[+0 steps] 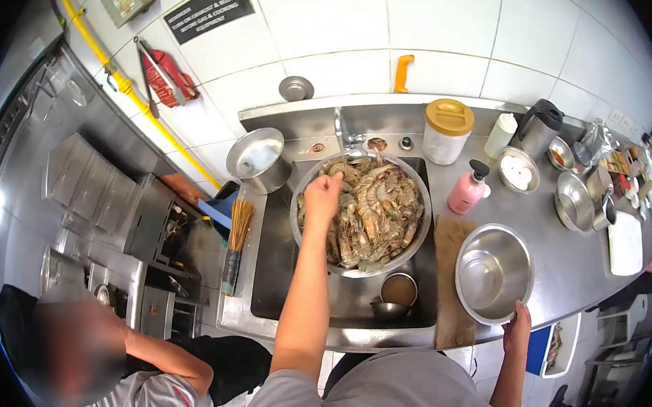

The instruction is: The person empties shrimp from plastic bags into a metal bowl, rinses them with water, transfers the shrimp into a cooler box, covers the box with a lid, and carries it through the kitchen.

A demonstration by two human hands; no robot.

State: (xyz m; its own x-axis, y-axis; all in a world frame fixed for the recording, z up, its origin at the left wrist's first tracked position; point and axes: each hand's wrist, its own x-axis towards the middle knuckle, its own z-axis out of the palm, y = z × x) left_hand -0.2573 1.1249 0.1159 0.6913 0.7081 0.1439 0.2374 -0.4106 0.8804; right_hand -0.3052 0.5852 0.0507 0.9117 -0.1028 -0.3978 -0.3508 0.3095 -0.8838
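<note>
A large metal bowl (426, 230) heaped with raw shrimp (379, 211) sits in the sink under the faucet (342, 127). Over the left part of the heap, my left hand (324, 196) is closed, its fingertips among or just above the shrimp; whatever is in it is hidden. My right hand (517, 325) grips the near rim of a steel bowl (495, 273) with nothing inside it. That bowl stands on the counter at the sink's right, partly beside a brown cloth (452, 270).
Lower in the sink basin (278, 282) are small bowls (398, 291). A metal pot (257, 161) and a stick brush (239, 236) lie left. A pink pump bottle (467, 188) and a gold-lidded jar (447, 131) stand right. A co-worker (156, 374) is close on the left.
</note>
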